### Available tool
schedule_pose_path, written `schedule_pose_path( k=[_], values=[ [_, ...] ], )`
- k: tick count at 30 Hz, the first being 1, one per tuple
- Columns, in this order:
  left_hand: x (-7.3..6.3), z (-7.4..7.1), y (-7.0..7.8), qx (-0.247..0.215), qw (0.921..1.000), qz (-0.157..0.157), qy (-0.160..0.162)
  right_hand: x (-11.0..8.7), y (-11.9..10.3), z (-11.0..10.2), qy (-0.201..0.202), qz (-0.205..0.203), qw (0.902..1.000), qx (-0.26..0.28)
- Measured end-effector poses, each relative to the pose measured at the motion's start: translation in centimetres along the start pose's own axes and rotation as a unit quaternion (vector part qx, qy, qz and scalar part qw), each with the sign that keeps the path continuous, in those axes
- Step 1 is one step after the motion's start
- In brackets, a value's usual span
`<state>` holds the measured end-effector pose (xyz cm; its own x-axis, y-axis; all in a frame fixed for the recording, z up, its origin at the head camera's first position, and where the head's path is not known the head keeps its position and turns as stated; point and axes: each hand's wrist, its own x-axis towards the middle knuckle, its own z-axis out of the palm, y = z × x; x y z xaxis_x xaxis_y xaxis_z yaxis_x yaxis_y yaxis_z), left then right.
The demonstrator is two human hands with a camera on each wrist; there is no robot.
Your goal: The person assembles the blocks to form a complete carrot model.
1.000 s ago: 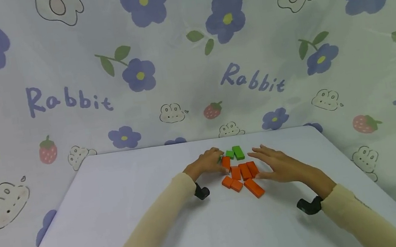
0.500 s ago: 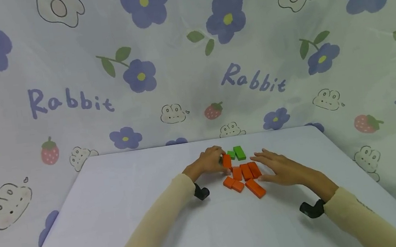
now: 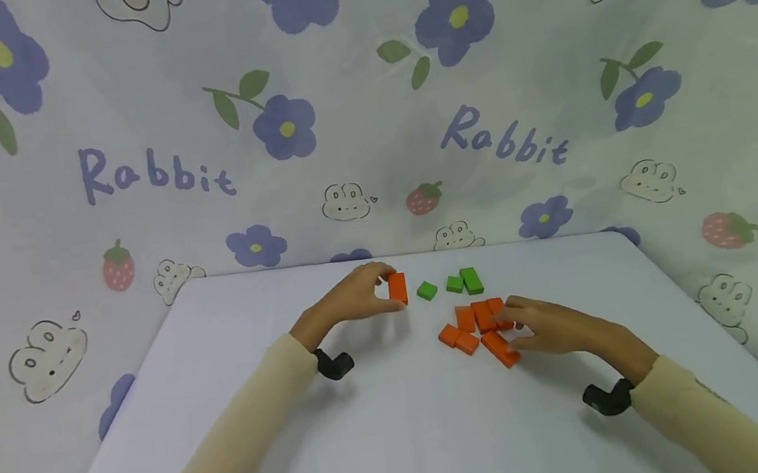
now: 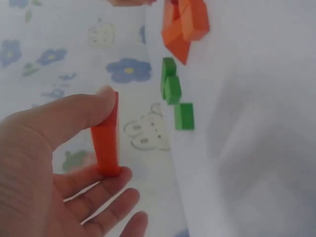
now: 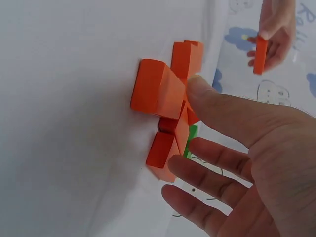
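My left hand [image 3: 356,295] pinches an orange block [image 3: 397,288] between thumb and fingers, holding it near the far side of the table. In the left wrist view the thumb lies on one end of this orange block [image 4: 106,143] and a fingertip on the other. My right hand [image 3: 550,323] hovers at the right side of a cluster of orange blocks [image 3: 484,317], fingers apart and relaxed. The right wrist view has its thumb tip beside the nearest long orange block [image 5: 157,90], with nothing held.
A small green block [image 3: 427,290] lies alone just right of the left hand. Behind the orange cluster, another small green block [image 3: 455,284] sits against a longer green block [image 3: 472,281]. A patterned cloth [image 3: 362,111] hangs beyond the white table's [image 3: 406,441] far edge.
The left hand has lifted the orange block and carried it left, away from the cluster, uncovering a small green block. The right hand's fingers have come closer over the cluster's right side.
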<state>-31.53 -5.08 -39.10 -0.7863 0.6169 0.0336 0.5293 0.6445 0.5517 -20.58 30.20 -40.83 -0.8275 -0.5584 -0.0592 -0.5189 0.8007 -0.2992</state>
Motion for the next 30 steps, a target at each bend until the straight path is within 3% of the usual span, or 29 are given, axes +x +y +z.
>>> schedule_pose_path(
  k=[7, 15, 19, 25, 30],
  values=[
    [-5.1, -0.9, -3.3, -0.013, 0.9988, -0.044, 0.019, 0.2, -0.1, 0.4, -0.04, 0.004, 0.9989, 0.024],
    [-8.6, 0.0, -4.3, -0.012, 0.9978, -0.061, 0.023, 0.1, -0.6, 0.4, -0.073, 0.019, 0.9971, 0.014],
    [-9.0, 1.1, -4.9, -0.022, 0.9978, -0.059, 0.022, 0.0, -0.5, 0.6, -0.078, 0.035, 0.9963, 0.008],
    [-8.6, 3.1, -6.1, -0.029, 0.9984, -0.042, 0.024, 0.2, -0.3, 1.1, -0.068, 0.008, 0.9976, -0.007],
    [-8.8, 4.3, -6.9, -0.026, 0.9978, -0.048, 0.037, 0.5, -0.3, 1.2, -0.063, -0.006, 0.9977, -0.024]
  ],
)
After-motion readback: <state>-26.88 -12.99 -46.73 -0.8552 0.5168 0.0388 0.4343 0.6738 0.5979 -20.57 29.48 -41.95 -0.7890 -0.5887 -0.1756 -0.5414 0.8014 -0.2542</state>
